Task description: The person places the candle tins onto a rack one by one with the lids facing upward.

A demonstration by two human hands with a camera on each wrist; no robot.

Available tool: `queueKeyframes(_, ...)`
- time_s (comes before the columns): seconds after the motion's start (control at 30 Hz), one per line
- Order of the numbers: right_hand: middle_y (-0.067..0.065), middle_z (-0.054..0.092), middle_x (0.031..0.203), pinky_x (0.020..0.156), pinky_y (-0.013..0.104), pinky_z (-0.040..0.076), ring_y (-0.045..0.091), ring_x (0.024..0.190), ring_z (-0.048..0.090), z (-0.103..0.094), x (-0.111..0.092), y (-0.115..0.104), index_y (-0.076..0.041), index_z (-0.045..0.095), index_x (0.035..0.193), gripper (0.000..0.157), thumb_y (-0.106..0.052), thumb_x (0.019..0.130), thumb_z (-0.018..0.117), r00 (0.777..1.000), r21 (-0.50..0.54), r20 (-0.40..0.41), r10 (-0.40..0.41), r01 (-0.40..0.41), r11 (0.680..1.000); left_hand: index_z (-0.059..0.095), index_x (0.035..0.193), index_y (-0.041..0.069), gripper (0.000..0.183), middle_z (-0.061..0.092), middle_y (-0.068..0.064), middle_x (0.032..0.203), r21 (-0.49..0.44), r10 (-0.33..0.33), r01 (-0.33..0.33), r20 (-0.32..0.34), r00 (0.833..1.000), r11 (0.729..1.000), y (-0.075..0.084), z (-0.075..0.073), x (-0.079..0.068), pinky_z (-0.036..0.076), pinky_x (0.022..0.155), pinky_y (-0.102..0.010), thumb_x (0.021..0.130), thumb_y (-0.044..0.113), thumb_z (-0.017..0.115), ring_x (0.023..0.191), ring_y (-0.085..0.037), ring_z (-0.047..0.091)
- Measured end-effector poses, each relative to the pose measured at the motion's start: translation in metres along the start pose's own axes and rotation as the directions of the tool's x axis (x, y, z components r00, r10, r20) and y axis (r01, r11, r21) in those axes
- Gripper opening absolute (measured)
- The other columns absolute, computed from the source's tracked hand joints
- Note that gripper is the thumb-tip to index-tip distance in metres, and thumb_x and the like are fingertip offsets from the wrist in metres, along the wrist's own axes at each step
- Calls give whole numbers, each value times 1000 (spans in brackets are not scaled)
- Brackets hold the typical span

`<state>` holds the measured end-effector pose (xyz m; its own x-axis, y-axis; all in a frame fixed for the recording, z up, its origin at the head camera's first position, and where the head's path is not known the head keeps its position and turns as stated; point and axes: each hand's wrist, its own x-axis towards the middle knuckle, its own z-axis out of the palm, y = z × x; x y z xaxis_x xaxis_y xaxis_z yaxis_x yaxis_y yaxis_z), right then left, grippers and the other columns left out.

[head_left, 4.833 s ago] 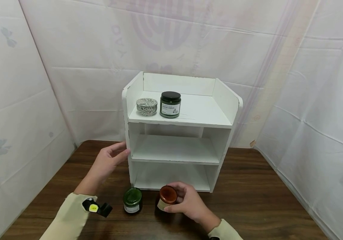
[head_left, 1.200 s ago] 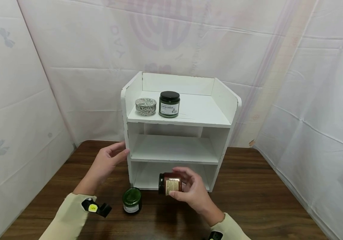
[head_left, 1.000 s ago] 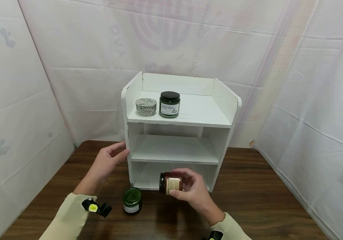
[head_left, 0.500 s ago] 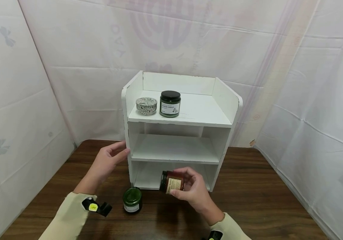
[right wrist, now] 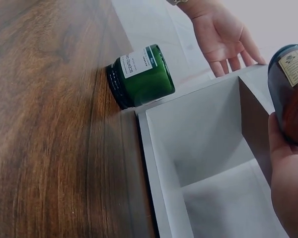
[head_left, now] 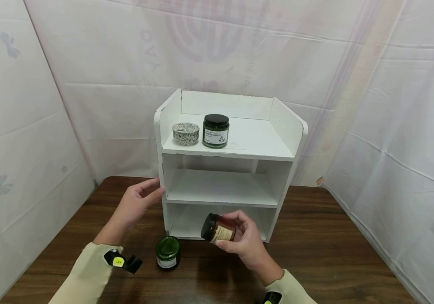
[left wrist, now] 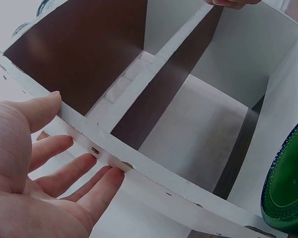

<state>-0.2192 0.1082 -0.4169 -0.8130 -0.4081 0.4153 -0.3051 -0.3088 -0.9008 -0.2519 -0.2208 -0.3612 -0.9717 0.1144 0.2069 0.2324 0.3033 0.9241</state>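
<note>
My right hand (head_left: 245,240) grips an amber candle jar (head_left: 224,232) by its base end, in front of the bottom shelf. The jar is tilted, its black lid pointing left and slightly up, a cream label on its side. My left hand (head_left: 135,202) rests with relaxed fingers against the left side panel of a white shelf unit (head_left: 224,202); thumb and fingertips (left wrist: 114,174) lie along that panel's front edge in the left wrist view. A green candle jar (head_left: 168,251) stands upside down on the table between the hands, lid at the bottom.
On the unit's top shelf stand a round leaf-patterned tin (head_left: 185,134) and a dark green candle jar (head_left: 215,131) with a black lid. The unit sits on a dark wood table (head_left: 323,249), with pale cloth (head_left: 118,105) hanging behind and at both sides.
The amber jar was upside down near the table; my right hand has raised it and turned it onto its side, then tipped the lid end upward. My left hand has stayed put.
</note>
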Motion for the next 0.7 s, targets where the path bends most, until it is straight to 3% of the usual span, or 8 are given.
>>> queueKeyframes(0.2, 5, 61, 124, 83, 26, 61, 14, 107, 66, -1, 0, 1, 4, 49, 126, 58, 6, 77, 82, 1000, 29, -8, -3, 4, 1000, 48, 153, 10, 62, 51, -14, 154, -2, 2, -2, 2, 1000, 1000, 1, -1, 0, 55, 103, -36, 103, 42, 62, 128, -21, 59)
queueKeyframes(0.43, 2, 68, 124, 84, 26, 61, 13, 108, 68, -2, 0, 2, 16, 43, 138, 71, 3, 80, 81, 1000, 13, 4, -18, 18, 1000, 48, 153, 9, 62, 50, -14, 154, -7, 4, -4, 2, 1000, 1000, 1, -1, 1, 55, 103, -37, 102, 41, 63, 125, -16, 60)
queueKeyframes(0.7, 0, 71, 124, 84, 26, 60, 13, 109, 69, -1, 0, -1, 17, 49, 135, 65, 2, 81, 82, 999, -14, 13, -53, 53, 998, 48, 153, 9, 62, 50, -14, 154, 0, 2, -2, -2, 1000, 1000, 0, -1, 1, 54, 104, -41, 103, 41, 63, 130, -24, 58)
